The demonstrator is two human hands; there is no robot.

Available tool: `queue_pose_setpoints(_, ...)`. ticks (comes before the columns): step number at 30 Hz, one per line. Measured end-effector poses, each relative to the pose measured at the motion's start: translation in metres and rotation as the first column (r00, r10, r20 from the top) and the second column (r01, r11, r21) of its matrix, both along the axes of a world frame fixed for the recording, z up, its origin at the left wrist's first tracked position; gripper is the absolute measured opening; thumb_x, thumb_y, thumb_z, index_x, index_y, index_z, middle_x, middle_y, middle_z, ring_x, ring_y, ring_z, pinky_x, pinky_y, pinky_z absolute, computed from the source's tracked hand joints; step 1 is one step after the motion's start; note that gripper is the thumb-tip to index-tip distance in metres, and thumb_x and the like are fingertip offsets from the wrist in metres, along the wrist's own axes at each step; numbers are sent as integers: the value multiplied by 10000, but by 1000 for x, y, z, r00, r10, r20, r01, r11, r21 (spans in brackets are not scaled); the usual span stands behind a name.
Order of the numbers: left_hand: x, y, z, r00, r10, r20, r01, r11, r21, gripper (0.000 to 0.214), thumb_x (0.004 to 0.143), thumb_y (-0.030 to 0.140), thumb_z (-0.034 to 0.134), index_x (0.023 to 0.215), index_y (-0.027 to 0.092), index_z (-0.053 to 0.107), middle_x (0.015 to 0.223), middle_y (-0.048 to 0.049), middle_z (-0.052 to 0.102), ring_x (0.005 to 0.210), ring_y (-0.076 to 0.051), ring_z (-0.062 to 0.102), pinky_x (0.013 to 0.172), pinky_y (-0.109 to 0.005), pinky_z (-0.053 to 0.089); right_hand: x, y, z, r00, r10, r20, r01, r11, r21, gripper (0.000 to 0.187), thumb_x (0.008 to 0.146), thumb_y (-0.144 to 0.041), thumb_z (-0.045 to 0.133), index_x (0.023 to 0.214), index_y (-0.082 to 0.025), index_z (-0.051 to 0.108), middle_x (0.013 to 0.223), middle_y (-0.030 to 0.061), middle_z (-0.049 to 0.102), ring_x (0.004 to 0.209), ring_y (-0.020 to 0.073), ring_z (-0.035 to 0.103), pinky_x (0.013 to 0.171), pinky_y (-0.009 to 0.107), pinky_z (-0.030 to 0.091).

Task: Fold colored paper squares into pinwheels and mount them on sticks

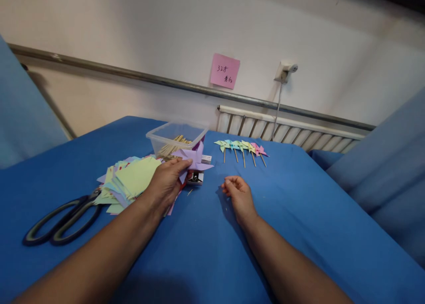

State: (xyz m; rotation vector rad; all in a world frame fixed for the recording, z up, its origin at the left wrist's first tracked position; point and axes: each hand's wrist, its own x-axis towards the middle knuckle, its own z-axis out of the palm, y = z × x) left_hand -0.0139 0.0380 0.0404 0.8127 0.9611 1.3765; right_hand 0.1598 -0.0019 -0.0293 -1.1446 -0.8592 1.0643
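You are looking at one piece of writing: a pink sticky note (225, 71) that is hanging on the pale wall (133, 33), just above the metal rail (166, 81). It is carrying two short handwritten lines in dark ink. The upper line is reading "32", followed by a character that is looking like 才. The lower line is showing two more handwritten characters, but they are coming out too small and loose for you to read with certainty.
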Motion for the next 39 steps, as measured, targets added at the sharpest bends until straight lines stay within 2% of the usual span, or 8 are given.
queue_pose_setpoints(5, -12, -6, 4, 998, 33, 60, -30, 998, -51, 179, 575, 98, 764, 665, 136, 613, 629, -2, 621, 529, -106, 570, 497, -218, 511, -5, 2, -10, 992, 75, 100, -80, 995, 54, 224, 670, -359, 678, 775, -175, 607, 644, -13, 618, 574, 115, 544, 572, 236, 419)
queue_pose_setpoints(9, -13, -11, 4, 996, 56, 64, -52, 997, -57, 163, 587, 89, 748, 627, 126, 594, 605, -6, 607, 519, -107, 569, 496, -221, 517, -7, 0, -18, 943, 103, 316, -135, 988, 79, 160, 749, -310, 617, 808, -166, 657, 667, 0, 620, 581, 121, 542, 572, 240, 427)
queue_pose_setpoints(16, -11, -15, 3, 998, 20, 60, -18, 999, -35, 218, 567, 164, 785, 595, 133, 570, 552, 16, 584, 491, -91, 543, 485, -197, 480, -33, -1, -9, 650, 11, 760, -304, 920, 247, 205, 853, -183, 539, 966, -228, 705, 980, 45, 637, 890, 157, 611, 801, 260, 475)
queue_pose_setpoints(22, -12, -14, 0, 998, 26, 62, -23, 999, -46, 221, 556, 179, 789, 634, 132, 588, 579, 19, 596, 512, -92, 549, 515, -206, 479, -48, 34, 4, 376, -20, 926, -257, 958, 125, 242, 896, -230, 504, 1032, -253, 702, 1004, 55, 636, 905, 172, 601, 786, 263, 457)
queue_pose_setpoints(26, -14, -12, -1, 996, 41, 75, -37, 998, -55, 215, 551, 182, 782, 646, 128, 597, 591, 14, 599, 493, -89, 534, 491, -209, 464, -46, 50, 9, 275, 54, 960, -258, 966, 20, 218, 869, -261, 533, 967, -247, 727, 984, 61, 659, 868, 181, 606, 757, 268, 435)
queue_pose_setpoints(28, -14, -13, 0, 997, 41, 73, -37, 998, -55, 211, 555, 186, 778, 649, 127, 598, 592, 12, 599, 486, -87, 529, 493, -212, 465, -45, 54, 10, 275, 96, 957, -286, 958, -14, 198, 839, -262, 562, 931, -248, 737, 966, 62, 668, 841, 188, 607, 732, 275, 424)
queue_pose_setpoints(34, -14, -14, -1, 999, 15, 45, -13, 998, -54, 202, 568, 187, 760, 631, 133, 575, 565, 14, 584, 467, -85, 518, 478, -208, 449, -49, 64, 8, 505, 71, 860, -341, 932, 123, 194, 650, -103, 657, 743, -256, 734, 765, 27, 672, 720, 198, 577, 650, 281, 377)
queue_pose_setpoints(39, -14, -14, 0, 999, 19, 38, -16, 998, -63, 213, 566, 198, 757, 628, 143, 561, 542, 16, 572, 455, -92, 512, 455, -212, 433, -51, 70, 4, 502, 64, 863, -337, 933, 127, 194, 691, -121, 624, 761, -264, 734, 749, 22, 680, 736, 196, 581, 635, 273, 381)
